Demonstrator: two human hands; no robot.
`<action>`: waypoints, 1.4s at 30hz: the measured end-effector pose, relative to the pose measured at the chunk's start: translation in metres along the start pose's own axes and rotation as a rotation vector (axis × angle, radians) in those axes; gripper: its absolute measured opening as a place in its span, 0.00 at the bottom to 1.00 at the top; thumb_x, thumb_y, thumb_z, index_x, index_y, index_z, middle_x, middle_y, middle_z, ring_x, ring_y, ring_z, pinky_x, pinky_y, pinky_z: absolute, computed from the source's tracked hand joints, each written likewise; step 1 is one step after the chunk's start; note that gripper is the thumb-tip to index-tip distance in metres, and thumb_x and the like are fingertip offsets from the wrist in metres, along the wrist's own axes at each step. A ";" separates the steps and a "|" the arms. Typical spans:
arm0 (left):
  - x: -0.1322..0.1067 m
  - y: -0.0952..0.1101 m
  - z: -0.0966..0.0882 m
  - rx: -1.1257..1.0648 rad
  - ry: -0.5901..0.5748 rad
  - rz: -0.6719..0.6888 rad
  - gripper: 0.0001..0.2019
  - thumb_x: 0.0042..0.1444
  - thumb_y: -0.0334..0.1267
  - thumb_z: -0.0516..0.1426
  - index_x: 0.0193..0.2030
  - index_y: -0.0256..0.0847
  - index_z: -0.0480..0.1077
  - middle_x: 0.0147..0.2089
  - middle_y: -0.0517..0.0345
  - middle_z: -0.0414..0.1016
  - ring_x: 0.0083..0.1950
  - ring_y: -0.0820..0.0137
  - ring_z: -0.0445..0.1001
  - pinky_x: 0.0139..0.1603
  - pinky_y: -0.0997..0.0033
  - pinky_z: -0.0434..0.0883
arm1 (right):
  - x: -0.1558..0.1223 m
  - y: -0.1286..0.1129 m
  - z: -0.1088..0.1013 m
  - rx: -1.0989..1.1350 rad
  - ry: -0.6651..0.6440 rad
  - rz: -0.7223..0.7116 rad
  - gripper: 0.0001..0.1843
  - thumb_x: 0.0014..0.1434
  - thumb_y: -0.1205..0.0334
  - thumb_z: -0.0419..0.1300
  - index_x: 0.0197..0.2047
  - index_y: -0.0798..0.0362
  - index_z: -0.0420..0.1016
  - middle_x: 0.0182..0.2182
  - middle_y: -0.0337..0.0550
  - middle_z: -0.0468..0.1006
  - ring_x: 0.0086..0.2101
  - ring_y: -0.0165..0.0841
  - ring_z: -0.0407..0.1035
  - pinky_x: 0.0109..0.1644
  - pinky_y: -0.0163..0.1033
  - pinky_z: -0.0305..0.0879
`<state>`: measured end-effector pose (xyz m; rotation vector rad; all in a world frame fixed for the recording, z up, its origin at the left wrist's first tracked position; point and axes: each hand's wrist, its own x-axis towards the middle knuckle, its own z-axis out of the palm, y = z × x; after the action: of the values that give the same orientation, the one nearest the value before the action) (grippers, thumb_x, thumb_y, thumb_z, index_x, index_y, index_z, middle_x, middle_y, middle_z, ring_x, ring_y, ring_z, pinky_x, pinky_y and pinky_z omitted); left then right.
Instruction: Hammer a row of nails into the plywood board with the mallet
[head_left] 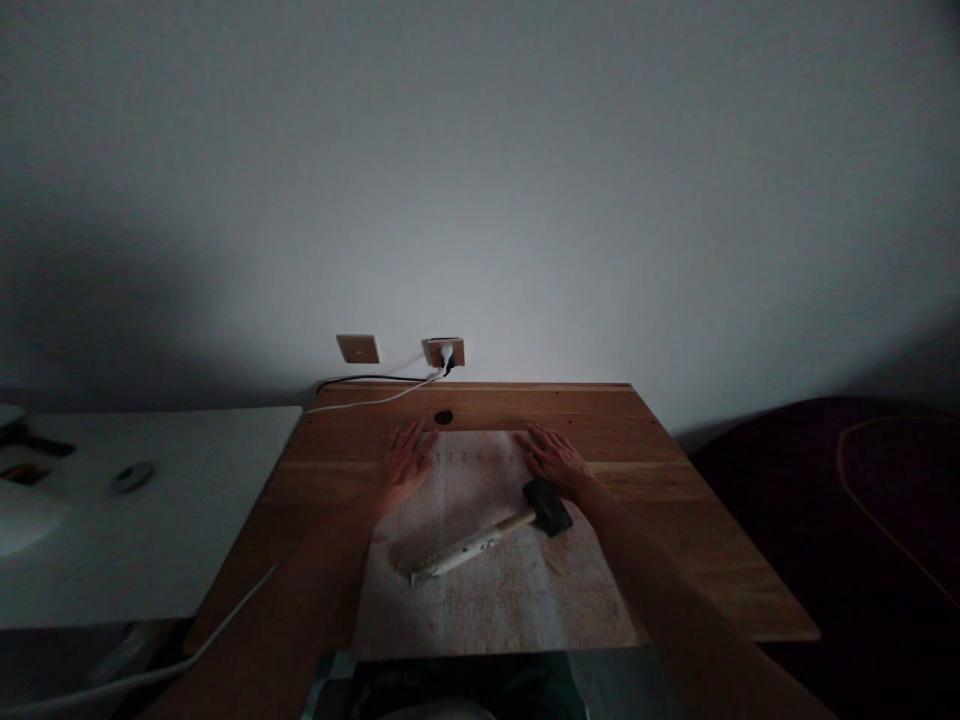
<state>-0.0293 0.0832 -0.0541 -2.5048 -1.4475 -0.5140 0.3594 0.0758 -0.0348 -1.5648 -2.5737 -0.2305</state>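
A pale, worn wooden board [465, 610] lies flat on the brown desk in front of me. My left hand [407, 462] rests on its far left corner, fingers spread and pointing to the wall. On the far right corner lies my right hand [553, 458], also flat with fingers apart. Between the hands, a row of several small nails [464, 456] seems to stand along the board's far edge; they are tiny and dim. A hammer [549, 507] with a dark head and a pale handle lies diagonally on the board, its head near my right wrist. Neither hand holds anything.
The wooden desk [697, 560] stands against a grey wall [525, 200], with a round cable hole [444, 417] near the back. Plugs and cords sit in a wall socket [445, 352]. At left is a white table [217, 480] with a small round object [133, 476]; a dark rounded mass [817, 500] fills the right.
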 end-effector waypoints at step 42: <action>0.006 0.006 -0.002 -0.086 -0.011 -0.076 0.24 0.76 0.45 0.44 0.72 0.48 0.67 0.73 0.49 0.69 0.73 0.54 0.67 0.74 0.41 0.61 | 0.000 0.001 0.000 0.017 -0.005 0.012 0.28 0.76 0.52 0.49 0.75 0.44 0.64 0.74 0.52 0.62 0.71 0.46 0.58 0.71 0.56 0.60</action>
<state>-0.0217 0.0846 -0.0502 -2.5290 -1.5624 -0.5880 0.3600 0.0761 -0.0352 -1.5767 -2.5626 -0.2029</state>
